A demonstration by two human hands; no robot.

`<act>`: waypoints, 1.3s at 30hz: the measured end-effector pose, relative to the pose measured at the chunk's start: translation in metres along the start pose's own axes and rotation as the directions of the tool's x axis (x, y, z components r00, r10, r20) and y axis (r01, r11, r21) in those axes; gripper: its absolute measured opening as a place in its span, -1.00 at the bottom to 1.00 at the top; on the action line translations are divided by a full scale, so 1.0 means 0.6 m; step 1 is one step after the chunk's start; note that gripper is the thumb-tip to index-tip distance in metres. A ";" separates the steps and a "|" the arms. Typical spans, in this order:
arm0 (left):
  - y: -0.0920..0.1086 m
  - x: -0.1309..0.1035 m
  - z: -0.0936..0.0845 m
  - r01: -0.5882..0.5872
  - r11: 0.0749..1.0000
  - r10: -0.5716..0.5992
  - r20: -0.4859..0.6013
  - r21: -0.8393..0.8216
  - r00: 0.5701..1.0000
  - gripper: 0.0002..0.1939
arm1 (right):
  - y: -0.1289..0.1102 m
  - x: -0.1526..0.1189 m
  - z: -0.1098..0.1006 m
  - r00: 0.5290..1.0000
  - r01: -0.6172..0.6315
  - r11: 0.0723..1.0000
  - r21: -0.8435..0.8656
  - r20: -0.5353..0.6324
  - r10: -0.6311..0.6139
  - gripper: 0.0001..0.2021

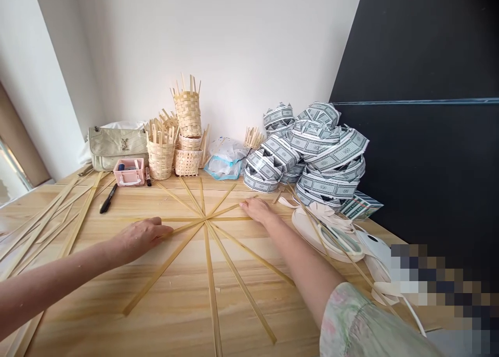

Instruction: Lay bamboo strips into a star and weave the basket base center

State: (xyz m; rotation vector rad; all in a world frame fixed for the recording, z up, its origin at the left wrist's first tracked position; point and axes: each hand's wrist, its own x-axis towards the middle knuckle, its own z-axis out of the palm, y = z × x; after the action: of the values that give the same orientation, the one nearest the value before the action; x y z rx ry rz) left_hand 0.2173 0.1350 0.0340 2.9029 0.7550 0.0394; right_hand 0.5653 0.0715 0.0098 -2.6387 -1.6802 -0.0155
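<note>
Several flat bamboo strips [210, 274] lie on the wooden table [171, 294], crossing at one point and fanning out like the spokes of a star. My left hand [146, 237] is closed at the left end of one slanting bamboo strip [187, 227], its fingers pinched together. At the far right end of what looks like the same strip, my right hand [255, 209] grips between thumb and fingers. Both hands are low, near the table top. The strip's two tips are partly hidden by my fingers.
Loose bamboo strips [74, 227] lie at left beside a black marker [108, 199]. Woven baskets [161, 157], a pink crate [129, 172], a beige handbag [113, 146] and a plastic bag [226, 157] line the back. Patterned paper-like bundles [327, 154] and pale ribbon coils [312, 232] sit right.
</note>
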 end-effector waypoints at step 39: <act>0.060 0.090 0.004 -0.324 0.943 0.322 -0.041 -0.073 0.946 -0.68 | 0.007 0.006 0.018 0.999 0.033 0.998 0.062 -0.027 -0.032 -0.52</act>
State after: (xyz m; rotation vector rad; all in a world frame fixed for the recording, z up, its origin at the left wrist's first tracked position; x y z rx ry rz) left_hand 0.2819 0.1296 0.0360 2.9213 0.2651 0.1422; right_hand 0.5705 0.0733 -0.0010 -2.5551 -1.6865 0.0020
